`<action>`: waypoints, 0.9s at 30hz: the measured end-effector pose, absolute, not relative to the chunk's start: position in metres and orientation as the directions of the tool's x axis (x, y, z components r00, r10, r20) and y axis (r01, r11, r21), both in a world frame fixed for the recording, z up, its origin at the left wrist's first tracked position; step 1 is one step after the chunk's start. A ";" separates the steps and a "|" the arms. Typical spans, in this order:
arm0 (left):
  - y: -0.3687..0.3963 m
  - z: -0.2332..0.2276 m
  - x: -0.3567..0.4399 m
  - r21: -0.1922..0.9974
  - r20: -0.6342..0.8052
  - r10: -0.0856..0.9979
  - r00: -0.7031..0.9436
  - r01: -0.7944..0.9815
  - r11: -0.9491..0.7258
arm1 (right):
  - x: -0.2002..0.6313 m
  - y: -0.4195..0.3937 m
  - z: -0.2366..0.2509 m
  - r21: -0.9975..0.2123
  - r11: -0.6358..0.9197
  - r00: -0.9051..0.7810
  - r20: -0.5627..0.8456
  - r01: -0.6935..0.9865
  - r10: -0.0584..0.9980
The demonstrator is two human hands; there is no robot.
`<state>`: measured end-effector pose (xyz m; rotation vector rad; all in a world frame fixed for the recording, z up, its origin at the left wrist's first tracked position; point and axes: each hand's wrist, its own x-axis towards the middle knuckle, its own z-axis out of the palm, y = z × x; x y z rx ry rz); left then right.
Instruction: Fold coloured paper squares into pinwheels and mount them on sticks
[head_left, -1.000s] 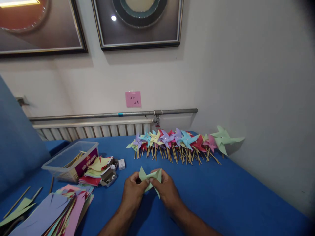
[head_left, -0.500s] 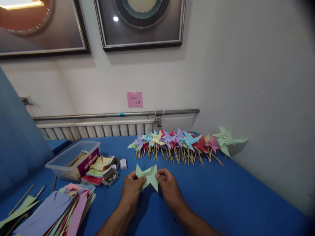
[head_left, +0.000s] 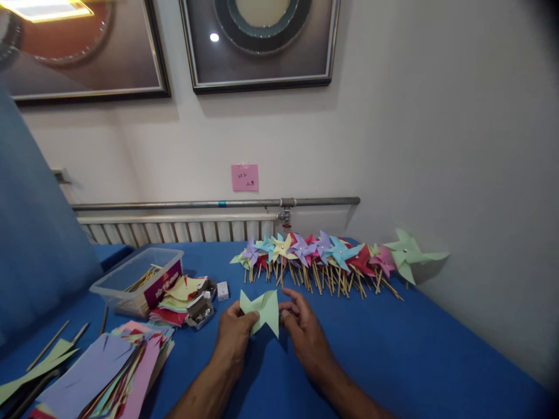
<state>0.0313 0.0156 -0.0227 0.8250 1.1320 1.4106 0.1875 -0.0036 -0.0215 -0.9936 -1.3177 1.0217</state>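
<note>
A pale green paper pinwheel (head_left: 264, 311) is held over the blue table, its points sticking out at the corners. My left hand (head_left: 233, 334) pinches its left side, thumb on the front face and fingers behind. Just off its right edge is my right hand (head_left: 303, 329), with the fingers bent and spread apart; nothing shows in its grasp. Beyond the hands lies a row of finished pinwheels on sticks (head_left: 305, 250) in many colours.
On the left stand a clear plastic box (head_left: 105, 285) of sticks, yellow and red paper pieces (head_left: 179, 294), and small open boxes of metal pins (head_left: 201, 314). Nearer lie a stack of cut coloured paper (head_left: 91, 372) and scissors (head_left: 35, 393). A wall (head_left: 437, 145) bounds the right side.
My right hand has let go of the pinwheel's right side and opened its fingers. My left hand keeps its pinch. The view has shifted slightly to the left.
</note>
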 end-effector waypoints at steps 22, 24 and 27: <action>0.013 -0.018 0.036 0.960 -0.107 0.988 -0.112 -0.272 0.074 | 0.186 -0.004 -0.024 -0.936 0.317 -0.102 0.304 0.153 0.947; 0.012 -0.019 0.036 0.957 -0.111 0.989 -0.100 -0.278 0.079 | 0.186 -0.001 -0.028 -0.950 0.290 -0.079 0.282 0.119 0.956; 0.011 -0.019 0.036 0.956 -0.122 0.988 -0.095 -0.278 0.091 | 0.184 0.001 -0.032 -0.959 0.275 -0.034 0.273 0.071 0.961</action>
